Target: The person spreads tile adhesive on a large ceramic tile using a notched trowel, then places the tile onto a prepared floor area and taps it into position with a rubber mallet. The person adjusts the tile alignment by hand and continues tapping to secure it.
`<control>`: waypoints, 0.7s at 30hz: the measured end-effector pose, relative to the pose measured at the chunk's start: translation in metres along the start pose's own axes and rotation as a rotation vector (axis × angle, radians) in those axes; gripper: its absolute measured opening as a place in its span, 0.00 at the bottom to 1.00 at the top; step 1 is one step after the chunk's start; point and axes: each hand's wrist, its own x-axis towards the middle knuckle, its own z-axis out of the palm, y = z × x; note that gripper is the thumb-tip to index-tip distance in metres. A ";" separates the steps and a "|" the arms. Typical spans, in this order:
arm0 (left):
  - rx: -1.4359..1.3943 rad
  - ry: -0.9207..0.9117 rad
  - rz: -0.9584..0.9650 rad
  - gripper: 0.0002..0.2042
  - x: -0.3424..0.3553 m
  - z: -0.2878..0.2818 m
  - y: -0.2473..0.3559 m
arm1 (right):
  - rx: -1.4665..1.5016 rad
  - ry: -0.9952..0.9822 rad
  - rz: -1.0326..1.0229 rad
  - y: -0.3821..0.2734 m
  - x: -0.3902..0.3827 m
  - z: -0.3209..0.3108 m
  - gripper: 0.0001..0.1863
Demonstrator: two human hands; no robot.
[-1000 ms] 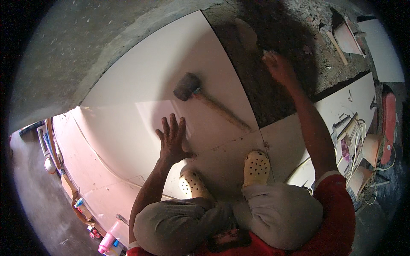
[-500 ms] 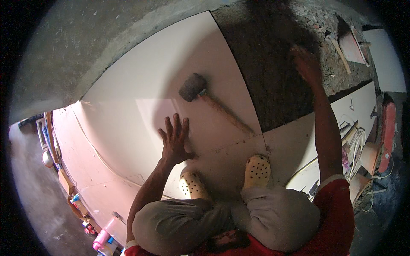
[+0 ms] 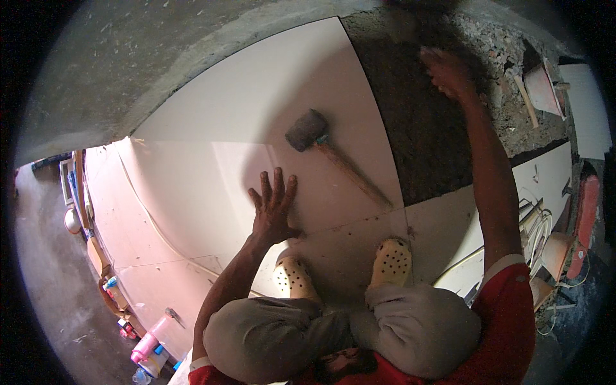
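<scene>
My left hand [image 3: 274, 206] presses flat on a large pale tile [image 3: 256, 96], its fingers spread. Right of it lies a rubber mallet [image 3: 335, 157] with a dark head and a wooden handle; neither hand touches it. My right hand [image 3: 449, 74] reaches out over the dark bed of mortar or soil [image 3: 417, 135] beside the tile's right edge. Its fingers look stretched and slightly apart, and I see nothing held in them. Shadow and slight blur hide whether the fingertips touch the bed.
A concrete wall [image 3: 128, 70] borders the tiles. Rubble [image 3: 504, 58], a wooden stick [image 3: 526, 101] and a pan-like container [image 3: 544, 90] lie at the far right. Coiled cable [image 3: 536, 231] lies at right. A thin cable [image 3: 147, 218] and a pink bottle [image 3: 146, 346] are at left.
My right hand has swung left and farther out over the dark bed. My left hand stays planted on the tile, and the view has shifted slightly.
</scene>
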 end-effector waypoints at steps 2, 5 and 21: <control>0.029 -0.069 -0.017 0.75 0.000 0.001 -0.001 | 0.041 -0.203 -0.118 -0.019 0.003 0.014 0.31; 0.004 -0.021 0.005 0.75 -0.001 0.000 -0.002 | -0.062 -0.293 -0.159 -0.042 0.012 0.035 0.31; 0.031 -0.135 -0.052 0.75 0.004 -0.014 0.007 | 0.396 -0.011 0.153 0.054 -0.026 -0.045 0.26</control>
